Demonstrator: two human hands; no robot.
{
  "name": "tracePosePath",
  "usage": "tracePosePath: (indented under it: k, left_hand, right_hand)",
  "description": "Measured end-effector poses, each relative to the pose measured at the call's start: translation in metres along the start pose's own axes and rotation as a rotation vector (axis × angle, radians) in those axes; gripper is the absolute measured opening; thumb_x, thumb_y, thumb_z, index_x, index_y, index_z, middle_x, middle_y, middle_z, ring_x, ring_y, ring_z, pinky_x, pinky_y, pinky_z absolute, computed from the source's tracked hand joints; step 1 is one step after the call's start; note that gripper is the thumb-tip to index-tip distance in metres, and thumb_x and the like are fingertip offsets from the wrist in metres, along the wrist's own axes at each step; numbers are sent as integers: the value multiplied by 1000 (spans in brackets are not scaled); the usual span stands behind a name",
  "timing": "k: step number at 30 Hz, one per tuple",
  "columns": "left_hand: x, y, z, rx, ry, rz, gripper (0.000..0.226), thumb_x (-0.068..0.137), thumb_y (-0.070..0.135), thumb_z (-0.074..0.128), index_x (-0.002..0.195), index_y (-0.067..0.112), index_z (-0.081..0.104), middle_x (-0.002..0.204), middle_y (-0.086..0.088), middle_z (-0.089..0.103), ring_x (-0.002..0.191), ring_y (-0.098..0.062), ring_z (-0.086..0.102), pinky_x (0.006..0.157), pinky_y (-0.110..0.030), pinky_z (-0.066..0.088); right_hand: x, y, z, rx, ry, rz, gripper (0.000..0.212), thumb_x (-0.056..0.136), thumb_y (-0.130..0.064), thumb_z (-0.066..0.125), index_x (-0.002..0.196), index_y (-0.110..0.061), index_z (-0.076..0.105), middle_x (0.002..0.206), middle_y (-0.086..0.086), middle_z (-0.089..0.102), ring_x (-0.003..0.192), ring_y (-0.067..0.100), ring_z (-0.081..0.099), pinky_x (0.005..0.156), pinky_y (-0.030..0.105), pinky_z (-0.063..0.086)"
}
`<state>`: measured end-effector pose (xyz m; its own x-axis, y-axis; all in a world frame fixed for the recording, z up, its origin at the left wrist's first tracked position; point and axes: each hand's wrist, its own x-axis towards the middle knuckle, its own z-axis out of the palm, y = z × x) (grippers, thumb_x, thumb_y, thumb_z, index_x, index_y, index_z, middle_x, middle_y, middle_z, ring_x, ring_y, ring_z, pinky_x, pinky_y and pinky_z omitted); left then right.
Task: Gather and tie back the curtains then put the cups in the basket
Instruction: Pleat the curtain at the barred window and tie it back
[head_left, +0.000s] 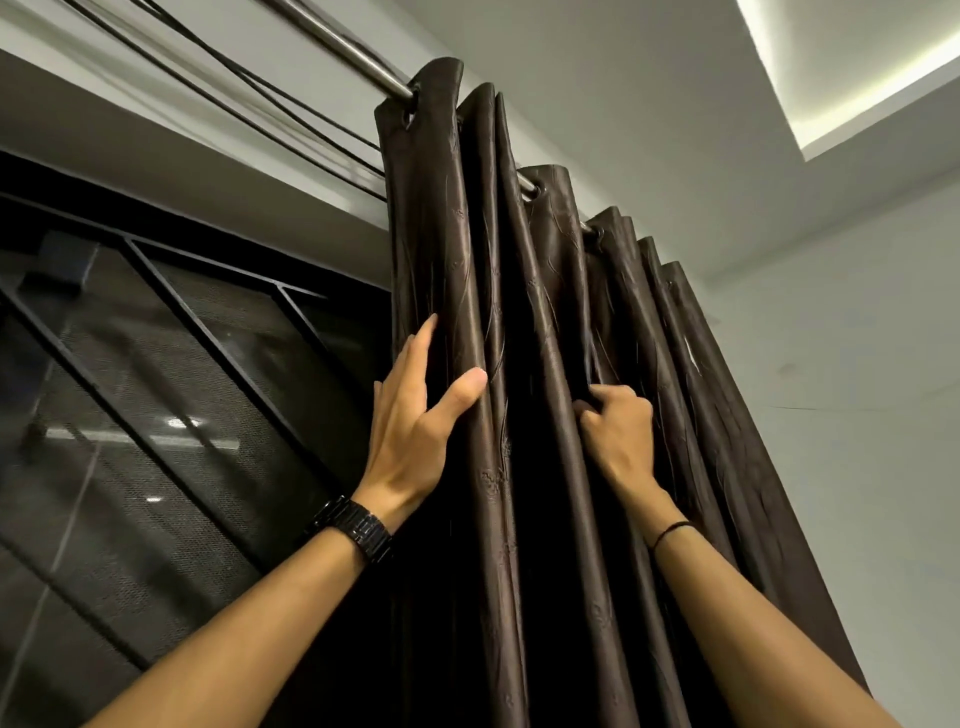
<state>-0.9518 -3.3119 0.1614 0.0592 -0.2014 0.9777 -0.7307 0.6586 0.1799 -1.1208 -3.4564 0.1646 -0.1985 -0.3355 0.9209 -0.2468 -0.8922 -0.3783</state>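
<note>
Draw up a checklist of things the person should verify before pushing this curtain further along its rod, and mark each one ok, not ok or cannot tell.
1. Left hand grips the leading fold of the curtain: ok, thumb across the front.
2. Right hand holds a fold further along: ok, fingers curled into the fabric.
3. Eyelets threaded on the rod: ok for those in view.
4. Folds packed tightly together: not ok, bare rod shows between them.
5. Tie-back within reach: cannot tell, none is in view.
</note>
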Motion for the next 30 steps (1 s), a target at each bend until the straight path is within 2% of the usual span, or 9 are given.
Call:
tracePosePath:
  k: [4, 8, 12, 16, 18, 21, 23, 26, 30]
  left_hand:
    - [0, -4, 4, -42, 45, 11, 77, 86, 82, 38, 157, 53, 28, 161, 17, 44, 152, -8, 35, 129, -55, 6]
    - [-1, -11, 9, -203, 68, -21, 77, 86, 89, 44, 154, 52, 38, 157, 15, 50, 150, -14, 42, 126, -59, 21]
    - [-9, -1, 16, -117, 74, -35, 80, 81, 91, 44, 154, 59, 32, 154, 14, 54, 144, -17, 48, 121, -53, 35]
    - [-1, 13, 20, -92, 66, 3, 90, 73, 95, 49, 153, 60, 29, 157, 18, 49, 148, -12, 43, 124, -51, 30]
    - [4, 18, 18, -86, 55, 9, 88, 72, 95, 49, 152, 63, 28, 159, 19, 46, 149, -11, 41, 126, -52, 26]
    - [4, 18, 12, -69, 66, 41, 83, 78, 91, 49, 153, 62, 27, 160, 19, 45, 151, -9, 38, 128, -52, 21]
    - [3, 15, 8, -117, 98, 51, 81, 83, 81, 53, 156, 55, 31, 160, 19, 46, 150, -9, 40, 127, -50, 26]
    - [-5, 12, -6, -184, 167, 61, 76, 91, 64, 55, 160, 40, 35, 158, 17, 49, 145, -3, 45, 124, -44, 34]
    - [-30, 3, -21, -131, 155, -33, 65, 88, 68, 55, 150, 50, 46, 148, 16, 59, 138, -7, 55, 119, -48, 41]
  right_hand:
    - [-16, -95, 4, 177, 23, -432, 14, 83, -6, 65, 74, -5, 74, 70, 11, 71, 65, 19, 62, 64, 33, 46]
    - [-6, -135, -4, 123, -122, -551, 21, 87, -7, 63, 66, -2, 65, 59, 8, 58, 61, 27, 57, 60, 38, 43]
    - [-6, -96, -6, 70, -77, -347, 30, 84, -38, 65, 71, -11, 67, 59, 0, 60, 62, 21, 60, 60, 38, 50]
    - [44, -70, -4, 285, -181, 120, 75, 64, -71, 68, 116, -17, 72, 111, 3, 74, 103, 20, 69, 88, 37, 57]
    - [68, -70, 5, 331, -263, 190, 53, 73, -48, 68, 108, -8, 71, 105, 11, 74, 99, 30, 71, 81, 39, 60]
    - [76, -110, 27, 233, -296, 9, 20, 89, -14, 57, 96, -1, 70, 100, 20, 74, 101, 38, 69, 74, 37, 51]
    - [68, -157, 37, 189, -296, -174, 18, 95, -13, 57, 93, 0, 70, 103, 25, 70, 102, 40, 65, 70, 34, 40]
    - [52, -201, 43, 215, -298, -305, 24, 93, -9, 58, 70, -11, 55, 79, 12, 60, 86, 34, 60, 57, 31, 31]
    - [2, -161, 43, 219, -315, -301, 4, 91, -16, 61, 88, -14, 64, 83, 4, 66, 85, 28, 62, 53, 28, 31]
